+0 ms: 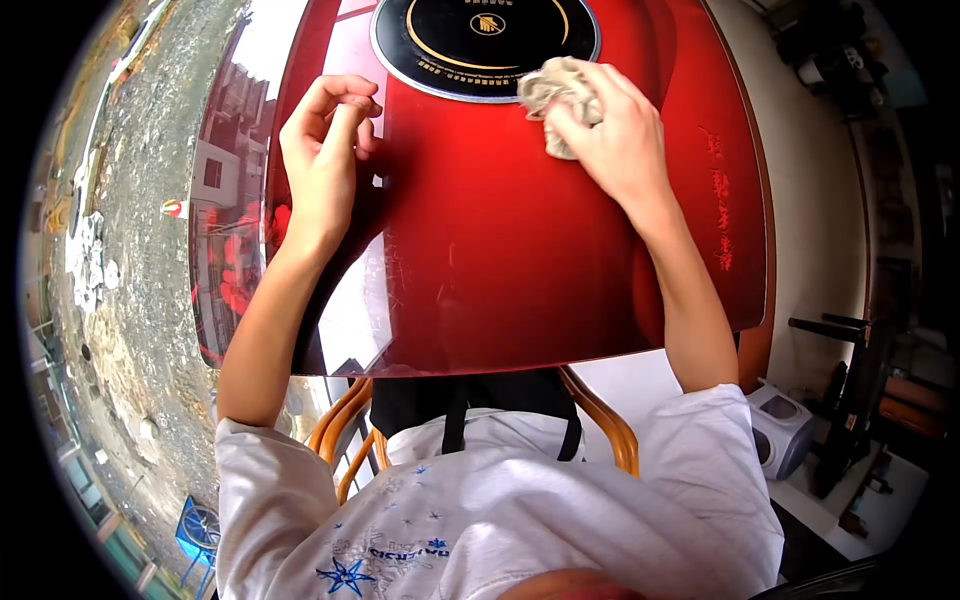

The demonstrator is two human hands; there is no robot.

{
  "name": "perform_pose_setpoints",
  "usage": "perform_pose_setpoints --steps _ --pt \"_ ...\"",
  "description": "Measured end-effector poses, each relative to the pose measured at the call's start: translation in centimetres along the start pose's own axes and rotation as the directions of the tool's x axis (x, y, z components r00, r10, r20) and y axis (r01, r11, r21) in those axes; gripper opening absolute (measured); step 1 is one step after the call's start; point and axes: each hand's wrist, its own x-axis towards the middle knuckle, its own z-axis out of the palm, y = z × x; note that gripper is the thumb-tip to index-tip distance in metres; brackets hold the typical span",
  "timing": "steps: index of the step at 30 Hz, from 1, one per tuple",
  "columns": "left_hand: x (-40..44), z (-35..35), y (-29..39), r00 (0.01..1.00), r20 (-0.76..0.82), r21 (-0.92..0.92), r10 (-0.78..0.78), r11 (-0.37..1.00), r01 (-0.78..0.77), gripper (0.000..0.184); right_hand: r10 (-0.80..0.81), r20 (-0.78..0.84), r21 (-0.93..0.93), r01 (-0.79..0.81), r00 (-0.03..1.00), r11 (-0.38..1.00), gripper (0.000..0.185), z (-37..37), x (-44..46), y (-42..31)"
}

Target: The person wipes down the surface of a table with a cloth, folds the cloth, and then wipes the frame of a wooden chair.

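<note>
My right hand (622,135) is closed around a crumpled beige cloth (560,95). The cloth lies against the glossy red tabletop (480,250), at the lower right rim of a round black induction cooktop (490,45). My left hand (325,150) is over the left part of the tabletop, apart from the cooktop. Its fingers are loosely curled with gaps between them, and nothing shows in them. Whether that hand touches the glass cannot be made out.
The tabletop's near edge (480,372) runs just in front of my body. Wooden chair arms (605,420) curve below it. On the floor at right is a white and grey appliance (778,425). Rough ground (130,300) lies outside at left, with a blue object (198,525) standing there.
</note>
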Motion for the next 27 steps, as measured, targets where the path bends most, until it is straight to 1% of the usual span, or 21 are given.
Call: perform_pose_setpoints --steps 1,2,3,4,5,6,8,11,14,15,16,18,20,22,23,24,25,26,27 --pt "-0.1 0.1 -0.1 1.0 -0.004 0.006 -0.006 1.0 0.006 0.012 -0.057 0.079 0.074 0.051 0.995 0.996 0.036 0.4 -0.5 -0.9" --pt "-0.1 0.2 -0.2 1.0 -0.013 0.011 -0.009 1.0 0.009 0.012 -0.174 0.081 0.254 0.148 0.981 0.956 0.034 1.3 -1.5 -2.1" --pt "0.0 0.4 -0.2 1.0 -0.02 0.017 -0.008 1.0 0.008 0.012 -0.315 0.142 0.4 0.237 0.938 0.885 0.033 1.5 -2.4 -3.9" --pt "0.2 0.4 -0.2 1.0 -0.028 0.011 -0.008 1.0 0.009 0.013 -0.414 0.216 0.521 0.255 0.884 0.815 0.035 1.8 -3.6 -5.8" --pt "0.2 0.3 -0.4 0.999 -0.033 0.009 -0.008 1.0 0.008 0.013 -0.551 0.21 0.56 0.363 0.807 0.745 0.036 2.2 -4.7 -7.3" --pt "0.3 0.1 -0.5 0.999 -0.036 0.012 -0.009 1.0 0.009 0.013 -0.62 0.348 0.573 0.364 0.703 0.734 0.043 1.8 -5.6 -8.4" --pt "0.3 -0.1 -0.4 0.999 -0.041 0.031 0.017 0.999 -0.015 0.013 -0.656 0.315 0.61 0.384 0.686 0.693 0.056 1.8 -6.6 -9.0" --pt "0.3 -0.6 -0.4 0.997 -0.066 0.06 0.039 0.998 -0.035 0.013 -0.647 0.363 0.537 0.417 0.671 0.733 0.062 1.9 -6.3 -7.9" --pt "0.4 -0.6 -0.5 0.997 -0.076 0.039 0.034 0.999 -0.031 0.013 -0.569 0.308 0.405 0.436 0.763 0.804 0.062 2.2 -5.0 -6.4" --pt "0.3 -0.5 -0.2 0.997 -0.072 0.032 0.033 0.999 -0.031 0.013 -0.478 0.24 0.271 0.414 0.845 0.869 0.056 1.8 -3.8 -5.4" --pt "0.3 -0.5 -0.2 0.997 -0.067 0.027 0.033 0.999 -0.031 0.013 -0.387 0.153 0.137 0.368 0.909 0.92 0.051 1.6 -2.5 -3.8" --pt "0.3 -0.5 0.0 0.998 -0.045 0.044 0.046 0.998 -0.044 0.013 -0.148 0.06 -0.02 0.15 0.987 0.989 0.047 0.6 -0.3 1.0" --pt "0.2 -0.3 -0.1 0.997 -0.055 0.031 0.062 0.998 -0.06 0.012 0.069 0.004 0.016 -0.069 0.998 0.997 0.046 -0.5 0.6 2.7" --pt "0.2 -0.5 -0.4 0.996 -0.034 0.029 0.081 0.996 -0.08 0.012 -0.04 -0.033 -0.08 0.037 0.999 0.996 0.045 0.0 0.3 2.0" --pt "0.1 -0.3 0.0 0.998 -0.049 0.037 0.047 0.998 -0.045 0.012 -0.094 -0.047 -0.127 0.087 0.994 0.988 0.044 0.2 0.0 1.4" --pt "0.0 -0.3 -0.2 0.997 -0.045 0.032 0.058 0.998 -0.057 0.012 -0.142 0.007 -0.057 0.142 0.99 0.988 0.043 0.5 -0.3 0.7" --pt "0.1 -0.2 -0.3 0.996 -0.043 0.041 0.083 0.996 -0.081 0.012 -0.19 0.092 0.114 0.179 0.977 0.977 0.044 0.9 -0.7 -0.5" --pt "0.1 -0.2 -0.3 0.994 -0.042 0.051 0.104 0.993 -0.102 0.011 -0.248 0.171 0.286 0.193 0.954 0.938 0.044 1.4 -1.4 -1.9" --pt "-0.1 -0.2 0.1 0.996 -0.013 0.141 0.088 0.986 -0.086 0.016 -0.35 0.252 0.425 0.221 0.902 0.878 0.045 1.9 -2.2 -3.4"
